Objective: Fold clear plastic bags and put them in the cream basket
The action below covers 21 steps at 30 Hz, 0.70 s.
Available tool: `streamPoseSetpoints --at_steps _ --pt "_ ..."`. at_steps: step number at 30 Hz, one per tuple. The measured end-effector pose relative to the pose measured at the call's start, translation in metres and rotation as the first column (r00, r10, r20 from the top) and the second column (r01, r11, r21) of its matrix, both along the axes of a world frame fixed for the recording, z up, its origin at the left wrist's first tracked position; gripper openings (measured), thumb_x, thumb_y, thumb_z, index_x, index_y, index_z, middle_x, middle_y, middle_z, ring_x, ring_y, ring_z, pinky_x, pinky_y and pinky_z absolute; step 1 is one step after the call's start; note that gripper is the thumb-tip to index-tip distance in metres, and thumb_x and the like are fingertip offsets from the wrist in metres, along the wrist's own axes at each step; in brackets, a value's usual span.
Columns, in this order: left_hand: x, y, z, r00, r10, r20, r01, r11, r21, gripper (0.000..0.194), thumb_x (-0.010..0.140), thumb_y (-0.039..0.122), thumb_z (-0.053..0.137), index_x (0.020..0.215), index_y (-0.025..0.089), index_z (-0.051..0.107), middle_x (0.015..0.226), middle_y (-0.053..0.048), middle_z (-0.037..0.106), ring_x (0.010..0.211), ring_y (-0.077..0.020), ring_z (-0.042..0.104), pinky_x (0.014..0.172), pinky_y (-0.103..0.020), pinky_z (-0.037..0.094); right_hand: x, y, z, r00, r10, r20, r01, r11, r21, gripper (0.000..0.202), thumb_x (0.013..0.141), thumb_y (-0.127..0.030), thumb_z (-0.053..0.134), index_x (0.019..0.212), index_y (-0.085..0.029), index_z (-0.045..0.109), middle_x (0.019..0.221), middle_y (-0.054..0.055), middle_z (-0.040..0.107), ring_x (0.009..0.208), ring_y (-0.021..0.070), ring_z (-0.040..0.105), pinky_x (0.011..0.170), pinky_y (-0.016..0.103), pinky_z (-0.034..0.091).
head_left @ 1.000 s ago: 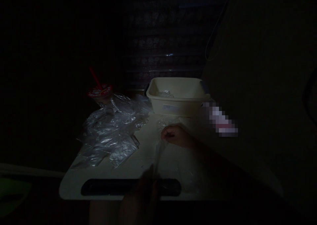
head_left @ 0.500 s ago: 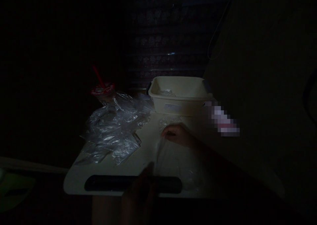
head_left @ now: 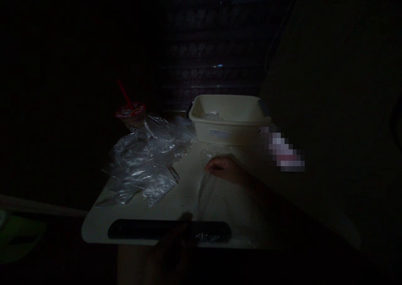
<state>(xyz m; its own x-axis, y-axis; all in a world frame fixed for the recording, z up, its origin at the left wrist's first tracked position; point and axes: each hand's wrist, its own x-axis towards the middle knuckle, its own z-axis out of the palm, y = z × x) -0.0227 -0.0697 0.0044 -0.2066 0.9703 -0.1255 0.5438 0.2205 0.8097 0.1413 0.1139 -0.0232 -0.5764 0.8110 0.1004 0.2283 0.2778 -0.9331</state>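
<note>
The scene is very dark. My right hand (head_left: 224, 168) is closed in a pinch on the upper edge of a clear plastic bag (head_left: 216, 201), which spreads over the small white table toward its front edge. Low in the view, my left hand (head_left: 171, 245) is near the front of the table, by the bag's lower left side. Shadow hides most of its fingers, so I cannot make out whether it grips the bag. To the left lies a loose heap of crinkled clear plastic bags (head_left: 144, 159).
A cream plastic bin (head_left: 232, 132) with some clear plastic inside stands at the table's back. Behind the heap is a drink cup (head_left: 130, 111) with a red straw. A dark slot (head_left: 141, 229) runs along the table's front. A pixelated item (head_left: 284, 151) lies right of the bin.
My left hand has shifted slightly down and left. The bag looks more spread out toward the front edge, while my right hand stays almost in place.
</note>
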Motion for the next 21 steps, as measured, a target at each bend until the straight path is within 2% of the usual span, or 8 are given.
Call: streamPoseSetpoints --at_steps 4,6,9,12,14,16,19,21 --pt "0.003 0.001 0.0 0.996 0.047 0.078 -0.044 0.998 -0.037 0.02 0.066 0.031 0.052 0.082 0.023 0.062 0.091 -0.001 0.064 0.082 -0.018 0.059 0.074 -0.027 0.047 0.001 0.001 -0.002 1.0 0.01 0.014 -0.01 1.0 0.03 0.012 0.064 -0.017 0.049 0.069 -0.011 0.059 0.063 0.003 0.059 0.056 0.0096 0.051 0.052 0.021 0.04" --pt "0.008 0.002 0.0 0.994 0.047 0.098 -0.042 0.998 -0.052 0.023 0.067 0.031 0.052 0.086 0.022 0.061 0.093 -0.001 0.063 0.085 -0.018 0.058 0.077 -0.028 0.045 0.001 0.001 -0.004 1.0 0.009 0.019 -0.01 0.999 0.044 0.012 0.065 -0.018 0.05 0.069 -0.012 0.06 0.064 0.003 0.059 0.057 0.0101 0.052 0.054 0.022 0.041" --pt "0.017 0.004 -0.003 0.988 0.045 0.147 -0.034 0.996 -0.079 0.038 0.068 0.032 0.052 0.103 0.017 0.053 0.082 -0.003 0.066 0.074 -0.0166 0.061 0.066 -0.025 0.049 0.001 0.001 -0.004 1.0 0.009 0.019 -0.01 0.999 0.039 0.012 0.065 -0.018 0.05 0.068 -0.012 0.06 0.065 0.003 0.06 0.058 0.0103 0.053 0.055 0.022 0.041" --pt "0.024 0.005 -0.004 0.965 0.116 0.233 -0.096 0.991 -0.096 0.042 0.069 0.033 0.051 0.108 0.017 0.049 0.075 -0.002 0.065 0.065 -0.0149 0.06 0.055 -0.021 0.048 0.001 0.0 -0.002 1.0 0.016 0.02 -0.017 0.999 0.032 0.012 0.066 -0.018 0.05 0.069 -0.011 0.059 0.066 0.003 0.06 0.059 0.0104 0.053 0.055 0.022 0.041" --pt "0.024 0.004 -0.003 0.936 0.181 0.301 -0.162 0.983 -0.085 0.04 0.068 0.034 0.052 0.104 0.018 0.052 0.08 -0.003 0.064 0.07 -0.0147 0.059 0.057 -0.02 0.047 0.001 0.0 0.0 0.999 0.024 0.024 -0.025 0.999 0.031 0.013 0.065 -0.018 0.049 0.069 -0.011 0.06 0.066 0.004 0.06 0.06 0.0105 0.054 0.056 0.022 0.041" --pt "0.023 0.002 -0.001 0.895 0.215 0.39 -0.183 0.976 -0.118 0.041 0.066 0.037 0.054 0.103 0.019 0.052 0.076 -0.002 0.064 0.067 -0.0138 0.059 0.054 -0.019 0.046 0.001 0.0 0.001 0.999 0.027 0.025 -0.028 0.999 0.036 0.013 0.065 -0.018 0.049 0.069 -0.011 0.06 0.066 0.004 0.06 0.06 0.0106 0.054 0.056 0.022 0.041" --pt "0.024 -0.003 -0.004 0.794 0.26 0.55 -0.138 0.958 -0.253 0.048 0.065 0.043 0.055 0.105 0.017 0.049 0.058 0.002 0.059 0.041 -0.0079 0.049 0.039 -0.017 0.038 0.0 -0.001 0.001 1.0 0.009 0.027 -0.01 0.999 0.035 0.013 0.064 -0.017 0.05 0.069 -0.01 0.06 0.065 0.004 0.06 0.059 0.0105 0.053 0.055 0.022 0.041" --pt "0.03 -0.005 -0.008 0.719 0.295 0.629 -0.103 0.941 -0.323 0.049 0.065 0.047 0.053 0.102 0.015 0.05 0.052 0.003 0.055 0.032 -0.0048 0.04 0.034 -0.016 0.032 0.0 -0.001 0.001 1.0 0.009 0.029 -0.01 1.0 0.017 0.013 0.065 -0.017 0.05 0.069 -0.01 0.06 0.064 0.003 0.06 0.058 0.0103 0.053 0.054 0.022 0.041"
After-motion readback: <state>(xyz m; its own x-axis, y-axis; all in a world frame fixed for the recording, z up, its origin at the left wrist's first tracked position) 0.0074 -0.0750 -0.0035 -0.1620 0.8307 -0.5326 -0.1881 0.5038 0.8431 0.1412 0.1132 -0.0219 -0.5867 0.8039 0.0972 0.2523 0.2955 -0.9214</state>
